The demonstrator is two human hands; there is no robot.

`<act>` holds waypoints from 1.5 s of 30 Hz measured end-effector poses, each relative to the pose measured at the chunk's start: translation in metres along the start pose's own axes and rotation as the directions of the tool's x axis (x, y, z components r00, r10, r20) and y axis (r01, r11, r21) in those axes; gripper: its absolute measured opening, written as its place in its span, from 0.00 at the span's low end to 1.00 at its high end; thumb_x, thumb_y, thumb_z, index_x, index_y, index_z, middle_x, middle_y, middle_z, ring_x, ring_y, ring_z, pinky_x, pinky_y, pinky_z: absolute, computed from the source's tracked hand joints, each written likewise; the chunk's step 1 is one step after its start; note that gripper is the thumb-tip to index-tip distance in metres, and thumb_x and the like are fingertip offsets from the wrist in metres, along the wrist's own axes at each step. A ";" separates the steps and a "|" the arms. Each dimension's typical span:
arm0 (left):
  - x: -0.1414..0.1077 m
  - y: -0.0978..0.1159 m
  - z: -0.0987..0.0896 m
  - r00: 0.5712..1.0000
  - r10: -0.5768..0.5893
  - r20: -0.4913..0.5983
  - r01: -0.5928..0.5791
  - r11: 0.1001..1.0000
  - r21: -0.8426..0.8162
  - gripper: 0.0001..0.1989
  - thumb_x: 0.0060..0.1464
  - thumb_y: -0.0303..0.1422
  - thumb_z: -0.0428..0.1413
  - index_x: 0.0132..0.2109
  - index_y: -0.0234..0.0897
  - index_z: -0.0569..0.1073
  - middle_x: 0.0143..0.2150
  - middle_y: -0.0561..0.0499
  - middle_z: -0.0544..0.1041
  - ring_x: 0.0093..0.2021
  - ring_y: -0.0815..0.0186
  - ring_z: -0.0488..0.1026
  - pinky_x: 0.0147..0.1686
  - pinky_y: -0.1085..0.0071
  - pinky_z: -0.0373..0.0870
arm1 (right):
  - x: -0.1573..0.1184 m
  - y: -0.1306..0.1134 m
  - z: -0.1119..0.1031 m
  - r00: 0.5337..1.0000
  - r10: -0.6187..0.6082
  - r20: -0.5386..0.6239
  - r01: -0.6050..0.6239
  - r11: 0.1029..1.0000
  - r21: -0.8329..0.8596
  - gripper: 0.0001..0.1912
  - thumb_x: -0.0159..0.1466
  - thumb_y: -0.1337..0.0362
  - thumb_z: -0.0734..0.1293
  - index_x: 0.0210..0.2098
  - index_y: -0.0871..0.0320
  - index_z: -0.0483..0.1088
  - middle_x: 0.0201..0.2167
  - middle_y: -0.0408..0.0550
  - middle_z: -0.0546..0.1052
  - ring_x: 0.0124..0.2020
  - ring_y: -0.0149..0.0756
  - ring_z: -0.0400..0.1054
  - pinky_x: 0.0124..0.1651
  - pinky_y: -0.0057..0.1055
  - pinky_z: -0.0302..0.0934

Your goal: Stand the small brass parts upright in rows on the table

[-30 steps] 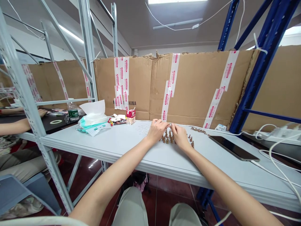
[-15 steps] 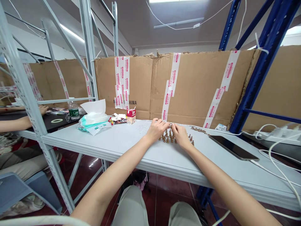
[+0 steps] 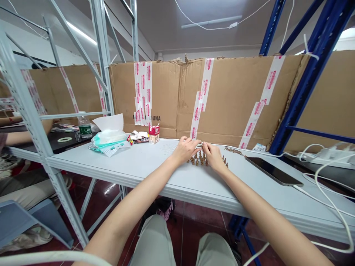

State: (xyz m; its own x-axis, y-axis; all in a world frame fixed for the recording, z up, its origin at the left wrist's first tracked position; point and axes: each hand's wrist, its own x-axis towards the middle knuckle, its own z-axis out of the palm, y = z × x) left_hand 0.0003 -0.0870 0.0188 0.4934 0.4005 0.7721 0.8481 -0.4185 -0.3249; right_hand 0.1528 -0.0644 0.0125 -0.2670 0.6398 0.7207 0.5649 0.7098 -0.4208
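Observation:
My left hand (image 3: 185, 150) and my right hand (image 3: 213, 155) meet fingertip to fingertip just above the table. Both are closed in a pinch; a small brownish piece seems to be between them, too small to name. Below and between the hands stand several small brown, bronze-coloured pieces (image 3: 197, 162), upright in loose rows. More of these stand past my right hand, partly hidden by it. Left of my left hand, tiny clear bits (image 3: 168, 149) are scattered on the grey table (image 3: 133, 168). A further row of brown pieces (image 3: 233, 150) lies right of my right hand.
A black phone (image 3: 273, 171) with a white cable lies at the right, near a power strip (image 3: 327, 157). Leftward are a drink carton (image 3: 154, 134), wrappers and a tissue pack (image 3: 108, 138). Cardboard (image 3: 230, 99) walls the back. A person's arm (image 3: 20, 137) shows far left.
The fingers of my left hand have spread slightly from the right fingertips and shifted. The view has tilted a little, and the person's arm at far left has moved.

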 end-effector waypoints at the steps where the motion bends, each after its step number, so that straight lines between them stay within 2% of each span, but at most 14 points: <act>1: 0.000 0.000 0.000 1.000 0.012 -0.003 -0.012 1.000 0.002 0.14 0.61 0.38 0.40 0.45 0.37 0.66 0.34 0.50 0.73 0.38 0.66 0.66 0.43 0.67 0.52 | 0.000 0.000 0.000 1.000 -0.001 0.002 0.001 1.000 0.001 0.21 0.64 0.53 0.48 0.21 0.57 0.56 0.15 0.40 0.58 0.19 0.29 0.49 0.25 0.28 0.44; 4: 0.000 -0.001 0.001 0.999 0.030 -0.015 -0.030 0.999 0.025 0.14 0.62 0.35 0.39 0.41 0.37 0.67 0.32 0.50 0.73 0.37 0.66 0.66 0.43 0.66 0.52 | 0.000 0.000 0.000 1.000 -0.005 0.012 0.005 1.000 -0.013 0.21 0.64 0.53 0.48 0.20 0.57 0.56 0.15 0.40 0.57 0.19 0.29 0.49 0.25 0.28 0.43; 8: 0.000 -0.001 0.003 1.000 0.007 0.014 -0.008 0.999 0.043 0.17 0.62 0.36 0.37 0.35 0.36 0.67 0.29 0.49 0.72 0.37 0.66 0.65 0.43 0.66 0.52 | -0.001 0.000 0.000 1.000 -0.006 0.027 0.007 0.999 -0.033 0.21 0.63 0.54 0.48 0.19 0.57 0.56 0.15 0.41 0.58 0.19 0.29 0.49 0.25 0.28 0.43; 14: 0.001 -0.002 0.002 0.999 0.044 0.018 -0.045 0.998 0.052 0.14 0.61 0.38 0.40 0.45 0.37 0.65 0.33 0.49 0.73 0.38 0.66 0.66 0.43 0.67 0.52 | 0.000 0.003 0.001 1.000 0.007 0.015 -0.007 1.000 -0.019 0.23 0.63 0.52 0.48 0.21 0.58 0.60 0.15 0.42 0.60 0.19 0.30 0.51 0.25 0.28 0.44; 21: -0.001 -0.002 0.001 0.998 0.062 -0.032 -0.059 0.994 0.089 0.15 0.61 0.36 0.39 0.36 0.37 0.68 0.30 0.49 0.73 0.37 0.66 0.66 0.44 0.66 0.52 | 0.000 0.002 0.002 1.000 0.002 0.031 -0.001 1.000 -0.019 0.22 0.63 0.53 0.48 0.20 0.57 0.58 0.15 0.42 0.60 0.19 0.30 0.50 0.26 0.28 0.44; 24: 0.000 -0.001 0.003 0.999 0.040 -0.005 -0.039 0.996 0.084 0.16 0.61 0.37 0.38 0.35 0.36 0.67 0.29 0.49 0.72 0.36 0.65 0.66 0.43 0.66 0.52 | 0.000 0.002 0.001 1.000 0.006 0.029 -0.006 1.000 -0.027 0.21 0.63 0.53 0.48 0.20 0.57 0.57 0.15 0.41 0.59 0.19 0.30 0.49 0.25 0.28 0.43; 28: 0.000 -0.002 0.005 0.996 0.055 0.066 -0.060 0.995 0.078 0.16 0.61 0.39 0.39 0.39 0.35 0.67 0.29 0.50 0.72 0.35 0.66 0.67 0.41 0.67 0.53 | 0.000 0.001 0.001 0.999 0.014 0.049 -0.012 0.999 -0.043 0.22 0.63 0.53 0.48 0.20 0.57 0.59 0.15 0.42 0.60 0.19 0.30 0.50 0.25 0.28 0.43; 31: 0.000 -0.002 0.005 0.998 0.055 0.040 -0.058 0.994 0.096 0.15 0.61 0.39 0.40 0.43 0.35 0.66 0.30 0.49 0.72 0.35 0.65 0.67 0.41 0.67 0.53 | -0.001 0.001 0.001 0.999 0.011 0.052 -0.008 0.999 -0.049 0.21 0.63 0.54 0.49 0.21 0.57 0.60 0.15 0.42 0.61 0.19 0.31 0.51 0.26 0.28 0.43; 35: -0.001 -0.002 0.005 0.996 0.083 0.025 -0.085 0.991 0.107 0.15 0.62 0.35 0.38 0.38 0.35 0.67 0.28 0.49 0.71 0.34 0.66 0.67 0.41 0.67 0.52 | -0.001 0.002 0.002 0.999 0.006 0.048 -0.002 0.997 -0.072 0.21 0.63 0.55 0.49 0.21 0.58 0.60 0.15 0.42 0.61 0.19 0.30 0.50 0.25 0.28 0.43; 39: -0.001 -0.002 0.007 0.996 0.076 0.049 -0.080 0.992 0.098 0.16 0.62 0.35 0.38 0.35 0.35 0.66 0.27 0.50 0.71 0.34 0.66 0.67 0.40 0.67 0.53 | -0.001 0.004 0.002 0.998 0.018 0.057 -0.013 0.996 -0.084 0.21 0.64 0.55 0.48 0.20 0.58 0.57 0.15 0.41 0.59 0.19 0.29 0.50 0.26 0.27 0.43; 45: -0.001 -0.003 0.005 0.996 0.082 0.047 -0.086 0.990 0.109 0.14 0.60 0.39 0.41 0.41 0.34 0.65 0.29 0.50 0.72 0.34 0.66 0.68 0.40 0.68 0.53 | -0.002 0.003 0.002 0.997 0.027 0.069 -0.022 0.997 -0.073 0.19 0.64 0.56 0.48 0.20 0.58 0.56 0.15 0.41 0.59 0.19 0.29 0.50 0.26 0.27 0.43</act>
State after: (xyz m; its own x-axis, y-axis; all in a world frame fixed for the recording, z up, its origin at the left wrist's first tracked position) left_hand -0.0020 -0.0824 0.0161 0.5694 0.4025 0.7168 0.8184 -0.3597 -0.4481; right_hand 0.1538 -0.0627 0.0091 -0.3050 0.6779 0.6689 0.6262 0.6720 -0.3954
